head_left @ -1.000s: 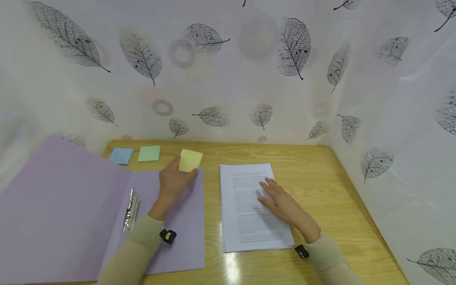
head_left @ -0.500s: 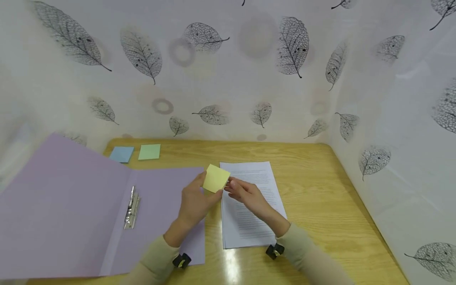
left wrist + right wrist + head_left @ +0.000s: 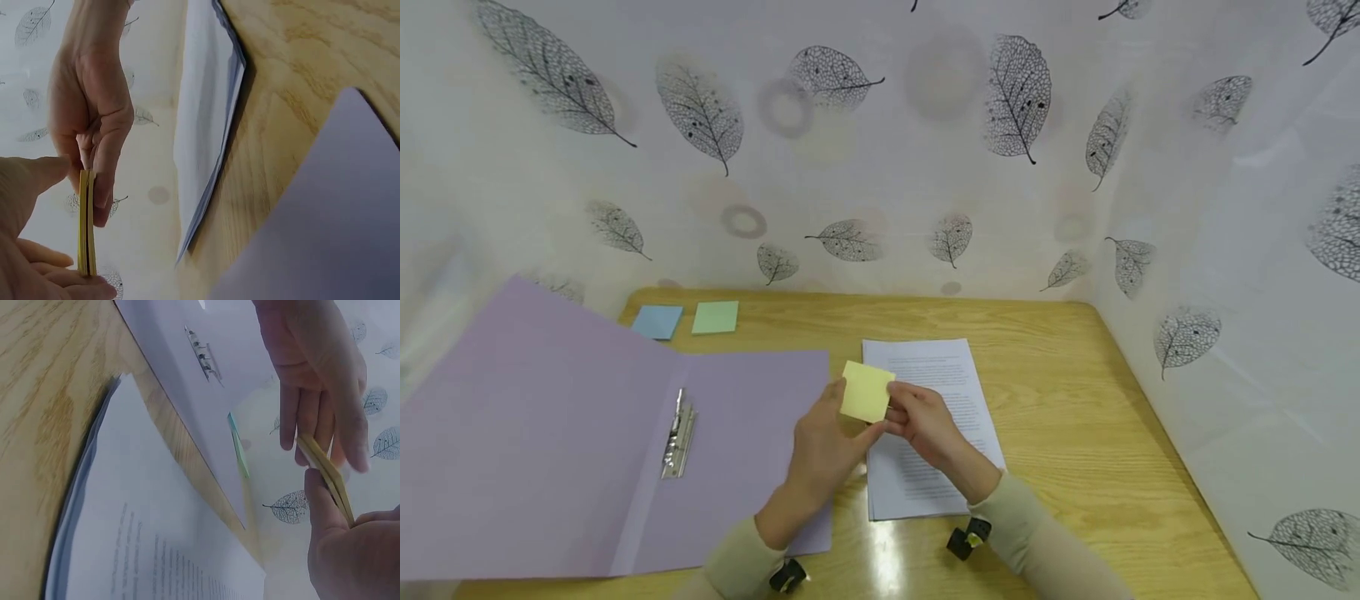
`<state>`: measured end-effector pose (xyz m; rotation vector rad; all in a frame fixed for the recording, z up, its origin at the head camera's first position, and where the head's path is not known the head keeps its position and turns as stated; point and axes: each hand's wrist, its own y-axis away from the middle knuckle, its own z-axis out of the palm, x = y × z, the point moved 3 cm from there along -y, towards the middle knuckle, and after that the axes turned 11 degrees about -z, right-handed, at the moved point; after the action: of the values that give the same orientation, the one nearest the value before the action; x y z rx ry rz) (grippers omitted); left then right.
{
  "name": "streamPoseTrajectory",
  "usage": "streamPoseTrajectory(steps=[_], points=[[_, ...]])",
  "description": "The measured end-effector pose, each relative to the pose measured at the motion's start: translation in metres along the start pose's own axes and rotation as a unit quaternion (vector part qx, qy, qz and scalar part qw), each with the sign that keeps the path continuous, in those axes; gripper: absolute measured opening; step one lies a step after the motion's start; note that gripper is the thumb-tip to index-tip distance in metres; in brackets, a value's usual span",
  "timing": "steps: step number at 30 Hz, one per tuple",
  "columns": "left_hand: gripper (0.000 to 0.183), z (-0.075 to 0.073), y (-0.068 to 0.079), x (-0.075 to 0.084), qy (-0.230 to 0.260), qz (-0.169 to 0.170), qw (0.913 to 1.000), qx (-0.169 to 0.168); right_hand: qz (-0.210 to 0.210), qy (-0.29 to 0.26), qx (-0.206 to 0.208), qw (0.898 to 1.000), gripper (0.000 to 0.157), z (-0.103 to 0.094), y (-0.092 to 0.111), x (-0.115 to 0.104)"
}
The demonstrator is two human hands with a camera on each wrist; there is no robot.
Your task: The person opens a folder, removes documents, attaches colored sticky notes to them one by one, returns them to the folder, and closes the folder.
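A yellow sticky note pad (image 3: 867, 392) is held up between both hands, over the gap between the folder and the papers. My left hand (image 3: 822, 446) grips its left and lower edges between thumb and fingers. The right hand (image 3: 932, 429) pinches the pad's right edge, thumb on the near face. Seen edge-on in the left wrist view, the pad (image 3: 87, 225) shows a dark slit between two layers. Below lies a stack of printed sheets (image 3: 917, 483), partly covered by the right hand. An open purple folder (image 3: 752, 400) lies left of it, under the left arm.
A blue sticky note pad (image 3: 657, 322) and a green one (image 3: 715, 317) lie at the table's back left. The folder's metal clip (image 3: 679, 437) stands up near its fold. A leaf-patterned curtain (image 3: 880, 150) borders the wooden table (image 3: 1075, 417) behind and at the right.
The left hand has carried the yellow pad from the folder's top right corner rightward and nearer. My right hand has moved left off the papers and taken hold of the pad's right edge.
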<state>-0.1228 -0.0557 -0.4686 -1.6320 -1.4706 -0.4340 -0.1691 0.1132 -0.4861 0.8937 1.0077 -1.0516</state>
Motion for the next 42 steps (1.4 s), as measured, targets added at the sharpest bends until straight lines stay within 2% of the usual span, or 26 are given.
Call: streamPoseTrajectory(steps=[2, 5, 10, 14, 19, 23, 28, 37, 42], points=[[0.084, -0.002, 0.001, -0.001, -0.017, 0.015, 0.9996, -0.014, 0.004, 0.003, 0.005, 1.0, 0.047, -0.003, 0.001, 0.0], [0.082, -0.009, 0.001, -0.004, -0.046, 0.058, 0.9965, -0.04, 0.007, 0.015, 0.002, 1.0, 0.048, -0.008, 0.003, -0.001], [0.078, -0.021, -0.007, -0.013, -0.065, 0.125, 0.9848, -0.101, 0.014, 0.035, -0.007, 0.999, 0.049, -0.016, 0.004, 0.0], [0.074, -0.03, -0.013, -0.018, -0.064, 0.156, 0.9746, -0.147, 0.025, 0.038, -0.02, 0.999, 0.049, -0.019, 0.006, 0.001], [0.068, -0.033, -0.017, -0.021, -0.042, 0.176, 0.9677, -0.176, 0.029, 0.033, -0.046, 0.998, 0.05, -0.018, 0.009, 0.003], [0.064, -0.031, -0.017, -0.023, -0.032, 0.178, 0.9656, -0.186, 0.033, 0.027, -0.05, 0.998, 0.05, -0.017, 0.01, 0.006], [0.054, -0.031, -0.017, -0.023, -0.024, 0.162, 0.9674, -0.193, 0.027, 0.032, -0.063, 0.997, 0.051, -0.017, 0.012, 0.008], [0.018, -0.03, -0.024, -0.019, -0.007, 0.164, 0.9783, -0.127, 0.03, 0.016, -0.084, 0.996, 0.05, -0.013, 0.013, 0.012], [0.012, -0.026, -0.03, -0.021, 0.023, 0.132, 0.9836, -0.121, 0.035, 0.007, -0.098, 0.995, 0.052, -0.01, 0.014, 0.014]])
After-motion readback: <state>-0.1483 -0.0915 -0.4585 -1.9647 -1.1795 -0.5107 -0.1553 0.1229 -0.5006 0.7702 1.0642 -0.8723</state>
